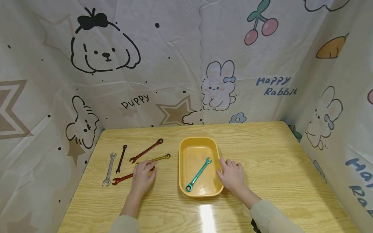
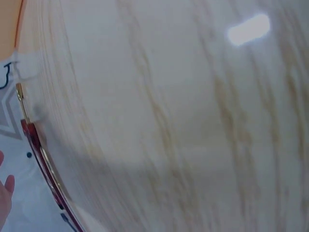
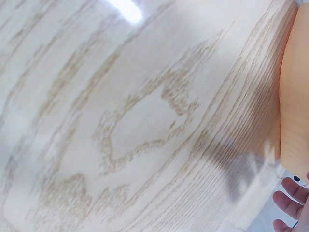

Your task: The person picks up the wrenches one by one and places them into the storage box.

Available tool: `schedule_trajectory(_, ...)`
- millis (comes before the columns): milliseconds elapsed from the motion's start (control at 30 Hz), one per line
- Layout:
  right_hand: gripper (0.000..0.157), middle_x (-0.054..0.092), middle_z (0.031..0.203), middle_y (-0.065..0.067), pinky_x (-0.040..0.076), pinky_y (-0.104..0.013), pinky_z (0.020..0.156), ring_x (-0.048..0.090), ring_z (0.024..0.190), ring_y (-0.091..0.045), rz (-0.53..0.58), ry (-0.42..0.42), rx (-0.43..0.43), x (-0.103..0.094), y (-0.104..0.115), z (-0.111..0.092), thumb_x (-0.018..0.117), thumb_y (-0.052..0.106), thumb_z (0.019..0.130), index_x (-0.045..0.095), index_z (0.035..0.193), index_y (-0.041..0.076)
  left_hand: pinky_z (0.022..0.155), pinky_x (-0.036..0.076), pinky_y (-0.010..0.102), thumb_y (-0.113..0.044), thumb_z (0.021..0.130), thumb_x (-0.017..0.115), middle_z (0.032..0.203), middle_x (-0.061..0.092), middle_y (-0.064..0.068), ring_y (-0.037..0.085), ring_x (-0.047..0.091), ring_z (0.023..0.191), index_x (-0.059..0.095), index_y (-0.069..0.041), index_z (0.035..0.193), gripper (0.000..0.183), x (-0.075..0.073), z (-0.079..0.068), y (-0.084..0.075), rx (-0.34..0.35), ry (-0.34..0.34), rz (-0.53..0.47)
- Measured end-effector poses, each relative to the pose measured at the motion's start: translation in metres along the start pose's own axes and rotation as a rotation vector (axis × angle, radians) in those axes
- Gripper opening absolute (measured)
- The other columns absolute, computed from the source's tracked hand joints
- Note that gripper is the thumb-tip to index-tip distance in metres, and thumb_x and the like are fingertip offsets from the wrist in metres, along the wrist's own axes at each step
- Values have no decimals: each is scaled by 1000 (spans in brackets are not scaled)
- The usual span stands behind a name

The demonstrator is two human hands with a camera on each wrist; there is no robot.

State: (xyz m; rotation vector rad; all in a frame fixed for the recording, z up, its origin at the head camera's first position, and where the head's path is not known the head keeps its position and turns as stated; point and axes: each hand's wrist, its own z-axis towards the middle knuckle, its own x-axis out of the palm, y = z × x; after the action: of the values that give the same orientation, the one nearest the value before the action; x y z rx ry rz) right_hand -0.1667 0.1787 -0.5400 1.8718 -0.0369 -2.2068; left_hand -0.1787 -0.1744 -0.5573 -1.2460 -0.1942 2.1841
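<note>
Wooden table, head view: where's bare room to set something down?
Widest on the light wooden table: right of the person's right hand, out to the table's right edge. Also bare: the near side of the yellow rectangular tray, between the two forearms. Crowded: the table's left side, with five metal wrenches near the left hand. The tray holds a teal metal wrench.

The person's left hand (image 1: 142, 176) and right hand (image 1: 232, 175) are bare. The left sleeve (image 1: 125, 225) and right sleeve (image 1: 271, 216) are plain, pale greeny-cream. A little black thing (image 1: 255, 226) shows right beside the right sleeve, too cut off to tell.
</note>
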Motion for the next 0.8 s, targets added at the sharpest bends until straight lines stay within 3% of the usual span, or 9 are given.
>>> schedule_trajectory(567,36,57,102,-12,36,-54,85,53,95,-32,6,10,4,1,0,1,51,30,87,51,118,12,90,29,58,-6,76,72,106,58,17,36,46,106,70,-9,103,27,-8,-11,27,-165,72,-148)
schedule_trajectory(800,35,57,102,-12,36,-54,85,54,95,-32,9,11,10,0,0,0,51,30,87,52,117,12,86,32,58,-5,73,75,102,59,14,37,49,100,71,-9,100,28,-5,-17,38,-175,43,-147)
